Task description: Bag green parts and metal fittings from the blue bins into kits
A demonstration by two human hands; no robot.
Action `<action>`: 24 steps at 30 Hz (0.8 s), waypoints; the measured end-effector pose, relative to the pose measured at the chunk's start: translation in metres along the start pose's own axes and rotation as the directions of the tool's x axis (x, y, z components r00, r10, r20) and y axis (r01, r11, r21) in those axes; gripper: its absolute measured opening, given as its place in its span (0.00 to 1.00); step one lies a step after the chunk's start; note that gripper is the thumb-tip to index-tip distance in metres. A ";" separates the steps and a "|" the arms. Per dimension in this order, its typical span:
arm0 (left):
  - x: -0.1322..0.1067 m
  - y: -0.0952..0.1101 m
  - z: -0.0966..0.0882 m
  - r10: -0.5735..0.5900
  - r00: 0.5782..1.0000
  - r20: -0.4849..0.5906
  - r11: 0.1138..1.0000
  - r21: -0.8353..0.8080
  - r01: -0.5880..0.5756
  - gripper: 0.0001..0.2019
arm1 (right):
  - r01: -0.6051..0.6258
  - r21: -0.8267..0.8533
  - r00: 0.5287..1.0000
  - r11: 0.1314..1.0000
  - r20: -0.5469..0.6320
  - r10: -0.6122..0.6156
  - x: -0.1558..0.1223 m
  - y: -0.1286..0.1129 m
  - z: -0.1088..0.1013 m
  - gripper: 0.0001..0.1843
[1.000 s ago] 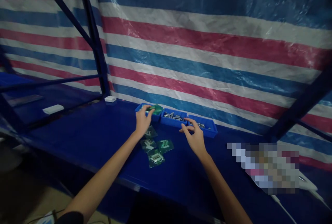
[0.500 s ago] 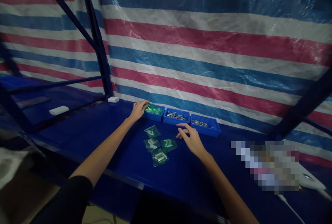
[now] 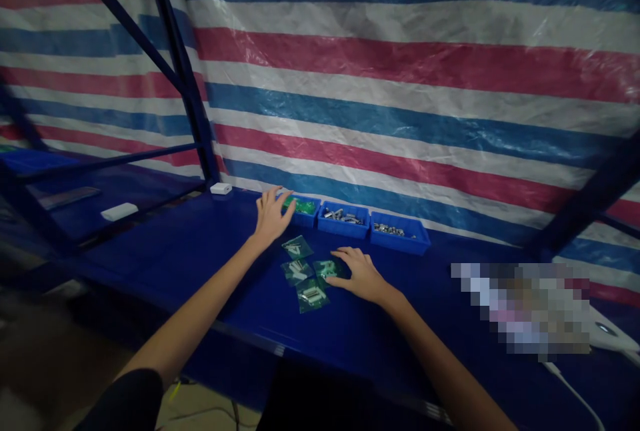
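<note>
At the left end of the row of blue bins, my left hand (image 3: 273, 215) is open, fingers spread beside a bin (image 3: 306, 219) of green plastic bags (image 3: 303, 206). My right hand (image 3: 362, 275) is open too, its thumb and forefinger on either side of the right edge of a small clear bag of parts (image 3: 326, 271); whether they touch it I cannot tell. Close by lie three more such bags: a back one (image 3: 296, 246), a middle one (image 3: 297, 272) and a front one (image 3: 313, 296), with pale, rod-like pieces inside.
Two more blue bins stand to the right, a middle one with metal parts (image 3: 344, 216) and a right one with small metal pieces (image 3: 389, 230). A white box (image 3: 221, 188) sits at the back left. To the right is a white device (image 3: 613, 331) with a cable, beside a blurred-out patch.
My left hand has drawn back slightly from the bin's green bags and spread its fingers. The right hand has moved down and left to the edge of the right-hand bag.
</note>
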State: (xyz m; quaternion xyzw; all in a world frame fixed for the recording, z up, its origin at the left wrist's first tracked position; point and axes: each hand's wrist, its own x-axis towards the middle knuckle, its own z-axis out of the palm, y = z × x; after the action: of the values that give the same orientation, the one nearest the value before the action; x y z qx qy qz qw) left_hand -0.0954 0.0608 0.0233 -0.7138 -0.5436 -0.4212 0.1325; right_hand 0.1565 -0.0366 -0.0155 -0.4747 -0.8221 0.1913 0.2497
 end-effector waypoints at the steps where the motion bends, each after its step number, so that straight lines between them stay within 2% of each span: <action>1: -0.008 0.016 -0.003 0.025 1.000 -0.007 0.999 -0.040 -0.026 0.17 | -0.004 -0.006 1.000 1.000 -0.001 0.004 0.001 0.001 0.001 0.29; 3: -0.024 0.048 -0.006 0.131 0.988 0.078 0.983 -0.142 -0.119 0.13 | -0.021 -0.005 0.999 1.000 -0.033 0.021 0.002 0.003 0.001 0.26; 5: -0.038 0.076 -0.004 0.239 0.945 0.222 0.955 -0.229 -0.188 0.11 | -0.072 0.040 0.992 0.997 -0.100 0.075 0.005 0.006 0.000 0.27; 7: -0.045 0.095 0.001 0.275 0.916 0.292 0.937 -0.295 -0.188 0.11 | -0.123 0.168 0.970 0.978 -0.189 0.154 0.007 0.009 -0.002 0.28; 9: -0.046 0.106 0.010 0.264 0.911 0.318 0.916 -0.378 -0.134 0.13 | -0.110 0.366 0.938 0.924 -0.270 0.218 0.010 0.011 -0.003 0.31; 12: -0.041 0.110 0.021 0.231 0.915 0.332 0.828 -0.561 -0.006 0.12 | 0.004 0.589 0.902 0.808 -0.351 0.252 0.014 0.011 -0.007 0.38; 13: -0.040 0.109 0.023 0.222 0.920 0.322 0.790 -0.613 0.024 0.11 | 0.035 0.618 0.899 0.786 -0.363 0.245 0.016 0.011 -0.009 0.38; 15: -0.039 0.105 0.024 0.191 0.948 0.254 0.749 -0.662 0.027 0.09 | 0.065 0.618 0.903 0.784 -0.371 0.217 0.018 0.010 -0.013 0.31; 17: -0.042 0.100 0.021 0.205 0.969 0.137 0.775 -0.627 -0.075 0.07 | 0.087 0.552 0.901 0.829 -0.398 0.171 0.018 0.009 -0.017 0.18; 19: -0.048 0.097 0.016 0.309 0.950 0.048 0.812 -0.534 -0.237 0.07 | 0.135 0.432 0.877 0.892 -0.471 0.095 0.016 0.008 -0.021 0.07; 21: -0.053 0.098 0.010 0.436 0.900 0.030 0.806 -0.457 -0.375 0.08 | 0.189 0.325 0.835 0.927 -0.549 0.022 0.013 0.008 -0.022 0.06; 22: -0.055 0.099 0.008 0.472 0.881 0.040 0.798 -0.445 -0.408 0.09 | 0.204 0.307 0.821 0.930 -0.571 0.008 0.012 0.008 -0.022 0.07; 24: -0.053 0.099 0.006 0.456 0.888 0.057 0.808 -0.444 -0.387 0.08 | 0.187 0.339 0.814 0.922 -0.579 0.048 0.012 0.008 -0.020 0.05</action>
State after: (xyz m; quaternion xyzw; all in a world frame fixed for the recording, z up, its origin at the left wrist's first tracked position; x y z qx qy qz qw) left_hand -0.0078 -0.0078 0.0064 -0.8598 -0.2763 -0.4289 0.0217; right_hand 0.1691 -0.0208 -0.0015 -0.4215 -0.6713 0.1846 0.5810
